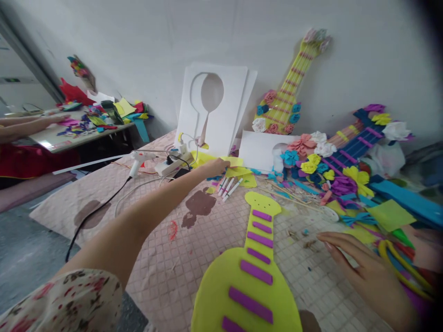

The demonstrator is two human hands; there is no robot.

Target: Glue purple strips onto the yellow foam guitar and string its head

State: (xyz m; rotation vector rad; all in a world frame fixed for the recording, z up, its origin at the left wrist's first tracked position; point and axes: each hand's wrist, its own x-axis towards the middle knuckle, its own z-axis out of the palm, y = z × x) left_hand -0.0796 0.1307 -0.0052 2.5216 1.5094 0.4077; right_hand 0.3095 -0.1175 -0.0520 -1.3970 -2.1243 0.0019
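My left arm stretches far forward across the pink quilted mat (166, 258). My left hand (217, 166) reaches the yellow foam sheets (232, 162) near several white glue sticks (228, 188); its fingers are curled and mostly hidden. My right hand (360, 267) rests flat and open on the mat at the right, beside small scraps. Between my arms lies a yellow-green foam guitar (247, 286) with purple strips across its neck and body.
A white glue gun (137, 161) and a power strip (171, 163) sit at the back left, with a black cable trailing. White cut-out boards (221, 115) and a decorated guitar (287, 99) lean on the wall. Foam flowers and scraps pile up at right. Another person's arms (24, 127) reach over a far table.
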